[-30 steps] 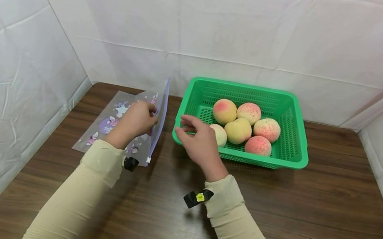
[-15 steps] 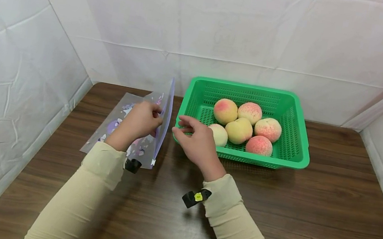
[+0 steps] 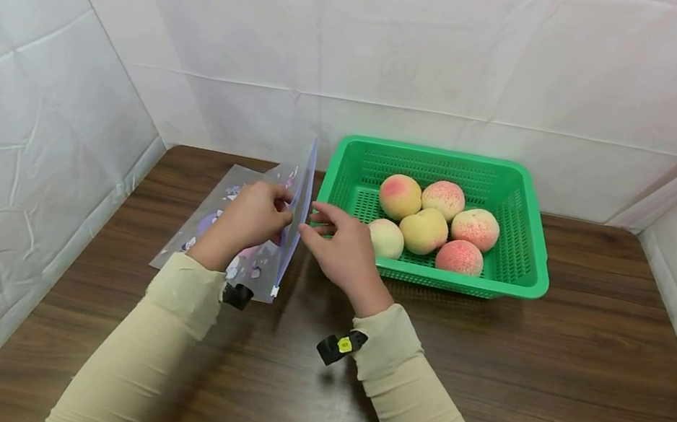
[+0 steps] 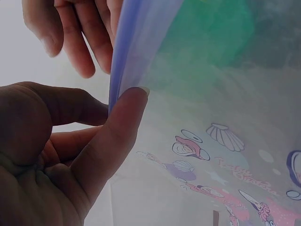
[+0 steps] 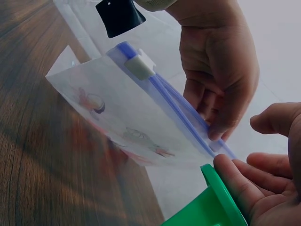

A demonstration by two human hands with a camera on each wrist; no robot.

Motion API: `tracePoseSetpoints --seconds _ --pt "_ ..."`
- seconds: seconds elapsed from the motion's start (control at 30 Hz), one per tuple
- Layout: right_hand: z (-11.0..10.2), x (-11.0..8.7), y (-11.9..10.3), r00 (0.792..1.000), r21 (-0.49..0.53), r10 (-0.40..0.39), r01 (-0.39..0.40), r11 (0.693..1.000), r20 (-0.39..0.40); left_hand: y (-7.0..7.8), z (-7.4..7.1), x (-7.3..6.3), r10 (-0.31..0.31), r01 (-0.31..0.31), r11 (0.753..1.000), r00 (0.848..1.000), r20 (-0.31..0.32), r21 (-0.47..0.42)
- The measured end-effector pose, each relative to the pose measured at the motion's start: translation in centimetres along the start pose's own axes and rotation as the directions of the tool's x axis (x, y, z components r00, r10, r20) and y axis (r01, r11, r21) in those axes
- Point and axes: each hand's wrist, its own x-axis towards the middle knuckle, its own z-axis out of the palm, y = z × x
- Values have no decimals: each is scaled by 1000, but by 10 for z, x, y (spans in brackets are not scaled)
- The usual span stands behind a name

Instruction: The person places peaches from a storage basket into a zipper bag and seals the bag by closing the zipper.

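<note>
A translucent zip bag (image 3: pixel 259 270) with purple cartoon prints has its mouth edge raised upright, while its rear part lies on the table. My left hand (image 3: pixel 251 216) pinches that purple zip edge between thumb and finger, as the left wrist view shows up close. A white slider (image 5: pixel 140 65) sits at the near end of the zip, and the two strips stand slightly apart beyond it. My right hand (image 3: pixel 342 252) is beside the mouth with loosely bent fingers, holding nothing. Its fingertips are right at the zip in the right wrist view.
A green plastic basket (image 3: pixel 435 154) stands right of the bag, its left front corner behind my right hand. Several peaches (image 3: pixel 424 231), yellow and pink, lie in it. The brown wooden table (image 3: pixel 535 386) is bordered by white sheeting (image 3: pixel 416 40) at the back and sides.
My left hand has drawn the bag to the right. My right hand has shifted slightly left, so the gap between its fingertips and the zip edge has narrowed.
</note>
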Motion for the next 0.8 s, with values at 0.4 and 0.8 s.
tracePoseSetpoints --seconds 0.4,0.8 --pt "8 5 -4 1000 -21 3 -3 1000 19 4 -4 -6 -1 1 999 1000 12 -38" --pt "13 12 -8 999 -19 13 -12 1000 30 10 -7 -12 16 -17 998 1000 -15 -56"
